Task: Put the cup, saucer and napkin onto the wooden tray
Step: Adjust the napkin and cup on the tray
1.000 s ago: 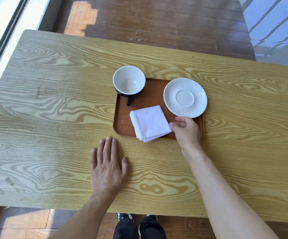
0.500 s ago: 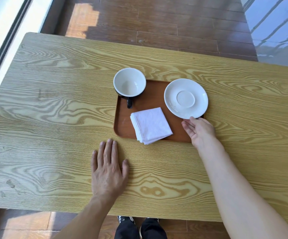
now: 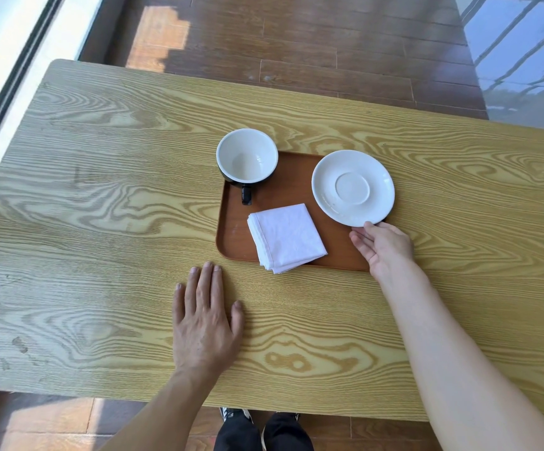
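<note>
A brown wooden tray [image 3: 234,242] lies mid-table. A black cup [image 3: 247,157] with a white inside stands on the tray's far left corner, handle toward me. A folded white napkin [image 3: 286,237] lies on the tray's near part, its near corner over the edge. The white saucer [image 3: 352,187] rests at the tray's far right and overhangs the right edge. My right hand [image 3: 382,247] sits at the tray's near right corner, fingers loosely apart, one fingertip touching the saucer's near rim. My left hand [image 3: 205,320] lies flat on the table in front of the tray, holding nothing.
The light wood-grain table [image 3: 101,206] stretches wide on both sides of the tray. Its near edge runs just above my shoes [image 3: 257,424]. Dark floorboards lie beyond the far edge, and a window frame runs along the left.
My right hand has left the napkin's right corner and moved right and farther away to the saucer's near rim. The cup, saucer, napkin and my left hand have stayed put.
</note>
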